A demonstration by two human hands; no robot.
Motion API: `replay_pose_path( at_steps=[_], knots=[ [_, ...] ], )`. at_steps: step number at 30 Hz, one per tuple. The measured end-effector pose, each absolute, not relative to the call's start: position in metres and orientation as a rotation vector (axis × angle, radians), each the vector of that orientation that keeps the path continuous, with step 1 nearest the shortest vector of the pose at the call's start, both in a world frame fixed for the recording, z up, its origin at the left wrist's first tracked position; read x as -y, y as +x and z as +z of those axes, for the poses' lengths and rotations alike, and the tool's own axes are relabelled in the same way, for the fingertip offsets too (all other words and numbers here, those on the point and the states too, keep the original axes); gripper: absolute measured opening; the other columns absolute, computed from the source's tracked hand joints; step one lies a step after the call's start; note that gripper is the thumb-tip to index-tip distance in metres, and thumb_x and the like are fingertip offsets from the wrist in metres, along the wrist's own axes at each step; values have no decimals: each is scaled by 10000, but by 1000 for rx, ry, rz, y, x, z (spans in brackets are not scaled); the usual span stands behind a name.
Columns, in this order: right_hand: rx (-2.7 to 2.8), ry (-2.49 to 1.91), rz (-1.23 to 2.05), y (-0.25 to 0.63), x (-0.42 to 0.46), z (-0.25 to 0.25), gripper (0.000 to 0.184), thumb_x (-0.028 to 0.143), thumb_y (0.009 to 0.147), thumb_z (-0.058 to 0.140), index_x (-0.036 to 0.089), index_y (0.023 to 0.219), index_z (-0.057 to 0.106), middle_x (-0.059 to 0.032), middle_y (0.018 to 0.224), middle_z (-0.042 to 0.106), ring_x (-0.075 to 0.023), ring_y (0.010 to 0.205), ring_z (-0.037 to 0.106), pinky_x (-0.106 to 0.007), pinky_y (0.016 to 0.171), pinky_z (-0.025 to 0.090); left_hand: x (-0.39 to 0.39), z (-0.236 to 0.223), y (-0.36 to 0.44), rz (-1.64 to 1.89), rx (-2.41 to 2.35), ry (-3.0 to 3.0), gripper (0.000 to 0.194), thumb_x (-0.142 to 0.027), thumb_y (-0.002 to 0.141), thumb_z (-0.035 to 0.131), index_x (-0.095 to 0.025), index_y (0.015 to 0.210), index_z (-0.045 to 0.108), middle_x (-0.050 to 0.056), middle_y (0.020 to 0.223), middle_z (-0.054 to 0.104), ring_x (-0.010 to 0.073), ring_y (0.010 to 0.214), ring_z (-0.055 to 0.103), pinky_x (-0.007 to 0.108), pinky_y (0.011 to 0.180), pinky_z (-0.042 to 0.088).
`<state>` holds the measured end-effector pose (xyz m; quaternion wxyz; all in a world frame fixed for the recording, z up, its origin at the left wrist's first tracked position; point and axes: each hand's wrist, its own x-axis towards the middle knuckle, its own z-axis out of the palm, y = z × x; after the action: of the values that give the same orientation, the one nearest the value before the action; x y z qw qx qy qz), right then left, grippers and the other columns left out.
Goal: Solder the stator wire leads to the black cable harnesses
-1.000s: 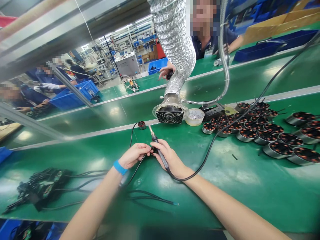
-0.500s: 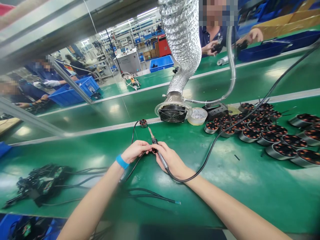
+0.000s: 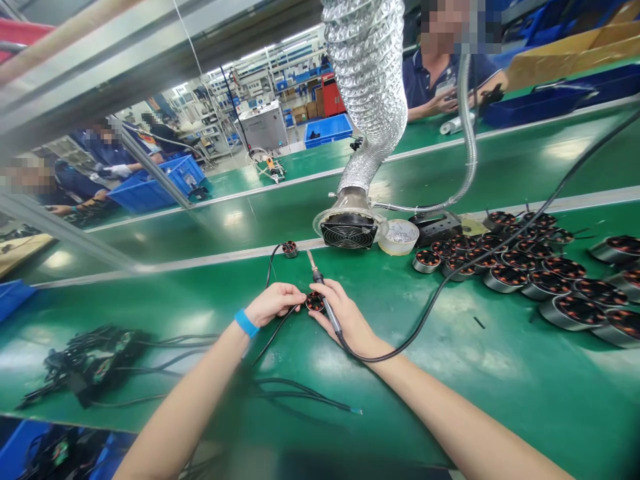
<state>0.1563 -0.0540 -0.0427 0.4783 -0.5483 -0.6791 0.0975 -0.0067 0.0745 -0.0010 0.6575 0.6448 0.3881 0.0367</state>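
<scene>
My right hand (image 3: 345, 317) is closed around the grip of a soldering iron (image 3: 327, 308), whose tip points up and away from me. The same hand's fingers also rest at the side of a small round motor stator (image 3: 315, 302) with copper windings. My left hand (image 3: 275, 303), with a blue wristband, pinches a black cable (image 3: 275, 337) at the stator's left edge. Where the cable end meets the stator is too small to make out. Farther back, a second stator (image 3: 289, 249) with a black cable attached sits by the bench's metal edge strip.
A fume fan (image 3: 349, 235) on a foil duct (image 3: 367, 87) hangs ahead, beside a tape roll (image 3: 399, 239). Several motor stators (image 3: 505, 277) crowd the right. Circuit boards with cables (image 3: 90, 363) lie left; loose cables (image 3: 310, 393) lie near me. A co-worker (image 3: 440, 80) sits across.
The soldering iron has swung slightly right, and more of the stator between my hands now shows. My left hand keeps its pinch. The co-worker's hands across the bench have moved.
</scene>
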Motion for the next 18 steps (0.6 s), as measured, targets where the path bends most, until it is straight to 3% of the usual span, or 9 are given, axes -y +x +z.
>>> replay_pose_path(
  at_steps=[3, 6, 10, 13, 18],
  knots=[
    [1650, -1344, 243, 157, 54, -44, 502, 200, 908, 606, 258, 1366, 410, -124, 1317, 476, -233, 1100, 632, -386, 943, 554, -65, 9, -8, 212, -949, 1607, 381, -506, 763, 704, -132, 766, 633, -17, 657, 587, 43, 454, 320, 218, 438, 196],
    [1643, -1352, 205, 158, 56, -45, 460, 230, 915, 602, 252, 1345, 439, -117, 1299, 490, -240, 1134, 619, -381, 960, 542, -55, 39, -30, 499, -1006, 1844, 346, -476, 840, 637, -133, 838, 679, 8, 738, 633, 93, 609, 492, 214, 561, 368],
    [1644, -1422, 81, 160, 52, -46, 423, 313, 917, 617, 249, 1314, 489, -110, 1279, 515, -248, 1091, 637, -377, 917, 555, -58, 83, -105, 584, -1153, 2164, 299, -402, 920, 552, -146, 873, 699, 26, 764, 664, 138, 691, 569, 231, 634, 430],
    [1676, -1427, 6, 159, 48, -45, 407, 355, 927, 599, 236, 1305, 502, -110, 1251, 529, -245, 1053, 644, -363, 883, 559, -65, 90, -174, 311, -1406, 2556, 249, -276, 948, 504, -160, 868, 709, 54, 837, 681, 168, 778, 620, 254, 717, 455],
    [1737, -1526, -87, 154, 49, -34, 399, 423, 952, 526, 234, 1303, 521, -121, 1257, 532, -236, 926, 674, -331, 735, 574, -66, 55, -234, -512, -1756, 2800, 263, -44, 889, 432, -122, 881, 683, 116, 920, 635, 202, 787, 650, 289, 709, 484]
  ],
)
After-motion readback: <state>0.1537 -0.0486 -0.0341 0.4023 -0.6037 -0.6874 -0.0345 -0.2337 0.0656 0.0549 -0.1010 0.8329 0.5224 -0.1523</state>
